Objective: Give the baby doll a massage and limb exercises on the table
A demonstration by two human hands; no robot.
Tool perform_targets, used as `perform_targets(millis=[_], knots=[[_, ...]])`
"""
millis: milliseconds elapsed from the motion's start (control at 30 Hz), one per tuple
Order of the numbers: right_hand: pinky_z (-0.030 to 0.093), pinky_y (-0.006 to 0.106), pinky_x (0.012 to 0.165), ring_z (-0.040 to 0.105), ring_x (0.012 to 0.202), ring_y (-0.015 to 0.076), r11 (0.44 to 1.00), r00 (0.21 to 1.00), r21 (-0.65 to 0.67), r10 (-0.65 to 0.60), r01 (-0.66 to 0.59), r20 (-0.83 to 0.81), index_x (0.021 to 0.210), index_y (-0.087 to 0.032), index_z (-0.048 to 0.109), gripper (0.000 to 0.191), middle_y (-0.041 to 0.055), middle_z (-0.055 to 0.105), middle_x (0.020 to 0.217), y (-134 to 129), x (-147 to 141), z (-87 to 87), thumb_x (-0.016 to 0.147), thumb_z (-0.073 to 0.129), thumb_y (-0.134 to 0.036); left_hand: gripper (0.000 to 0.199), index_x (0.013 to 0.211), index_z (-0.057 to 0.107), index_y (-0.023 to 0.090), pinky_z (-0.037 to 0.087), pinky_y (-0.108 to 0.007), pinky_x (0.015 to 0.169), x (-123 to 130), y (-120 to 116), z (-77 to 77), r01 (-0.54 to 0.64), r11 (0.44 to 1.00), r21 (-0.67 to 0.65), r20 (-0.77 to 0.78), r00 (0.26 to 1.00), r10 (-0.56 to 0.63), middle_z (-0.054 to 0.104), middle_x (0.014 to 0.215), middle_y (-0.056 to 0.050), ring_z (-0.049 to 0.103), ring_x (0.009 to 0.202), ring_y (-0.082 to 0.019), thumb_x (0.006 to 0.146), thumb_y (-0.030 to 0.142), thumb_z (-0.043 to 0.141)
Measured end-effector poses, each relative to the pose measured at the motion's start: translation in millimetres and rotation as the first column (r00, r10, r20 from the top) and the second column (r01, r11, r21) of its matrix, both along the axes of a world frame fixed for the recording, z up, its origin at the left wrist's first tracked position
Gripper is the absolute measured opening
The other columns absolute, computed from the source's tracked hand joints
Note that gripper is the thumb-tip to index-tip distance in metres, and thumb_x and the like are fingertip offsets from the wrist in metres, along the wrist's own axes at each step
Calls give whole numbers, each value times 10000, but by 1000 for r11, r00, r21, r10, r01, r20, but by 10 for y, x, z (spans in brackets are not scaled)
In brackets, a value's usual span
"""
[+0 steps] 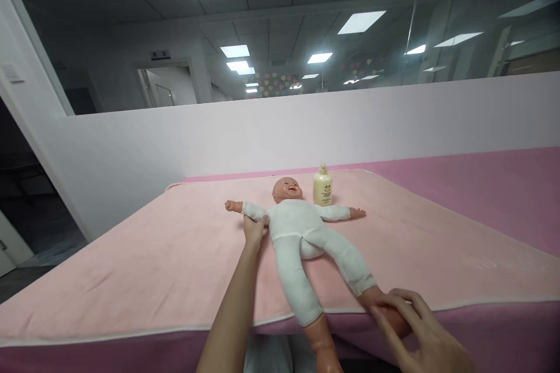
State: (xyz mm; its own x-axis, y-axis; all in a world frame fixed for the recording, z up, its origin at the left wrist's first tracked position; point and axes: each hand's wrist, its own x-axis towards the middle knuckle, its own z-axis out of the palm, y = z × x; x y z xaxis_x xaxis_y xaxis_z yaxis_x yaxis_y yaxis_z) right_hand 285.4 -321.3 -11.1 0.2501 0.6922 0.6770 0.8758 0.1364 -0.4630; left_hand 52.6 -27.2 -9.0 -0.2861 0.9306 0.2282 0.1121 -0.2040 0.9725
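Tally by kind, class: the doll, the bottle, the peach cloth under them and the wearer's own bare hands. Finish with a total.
Doll: 1
Bottle: 1
Peach cloth: 1
Wearer's hands, left hand and right hand: 2
Total: 5

doll (294,218): on blanket (166,256) | bottle (322,189): right of doll's head (286,189) | wall (284,134): behind blanket

The bottle label (325,193) and door sign (160,55) are illegible.
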Motion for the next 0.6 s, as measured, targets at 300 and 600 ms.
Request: perform_targets(millis=[300, 600], knots=[[514, 309, 710, 621, 745, 200, 864, 554, -221, 77, -452, -829, 849, -132, 626, 252, 93, 651, 810, 1489, 312, 491, 763, 590, -367, 399, 947, 514, 176, 475, -345, 783, -28, -13, 20, -14, 1000, -7, 91, 996, 14, 641, 1013, -95, 609, 921, -228, 606, 216, 716], [554, 272, 691, 644, 728, 167, 878, -385, 122, -76, -464, -920, 1087, -86, 531, 268, 84, 662, 827, 2793, 160, 207, 880, 443, -231, 365, 911, 563, 155, 489, -336, 751, -44, -24, 47, 50, 998, -22, 175, 984, -46, 655, 964, -104, 621, 880, -223, 580, 154, 716]])
